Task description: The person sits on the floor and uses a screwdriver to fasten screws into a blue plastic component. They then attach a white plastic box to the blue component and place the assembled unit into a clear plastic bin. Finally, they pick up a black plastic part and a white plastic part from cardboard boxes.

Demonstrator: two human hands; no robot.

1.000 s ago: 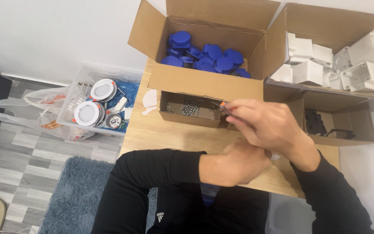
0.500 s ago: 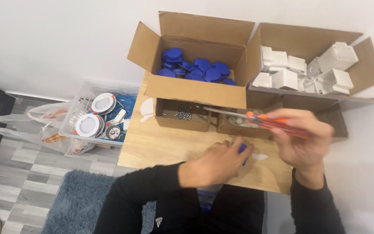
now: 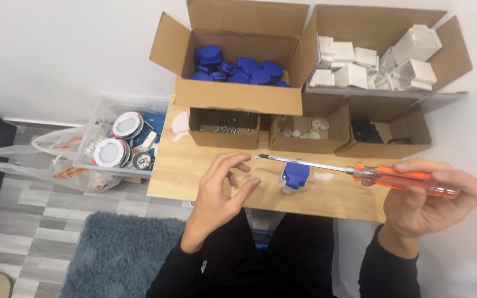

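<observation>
Home assembly corner: small wooden table (image 3: pixel 194 176) against white wall, cardboard parts boxes (image 3: pixel 233 96), grey floor rug (image 3: pixel 117 254).

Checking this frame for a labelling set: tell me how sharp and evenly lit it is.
Head view: even soft light, faint shadows under the boxes; the screwdriver in the right hand reads sharp, the left hand slightly soft; the white wall is bright without glare.
</observation>
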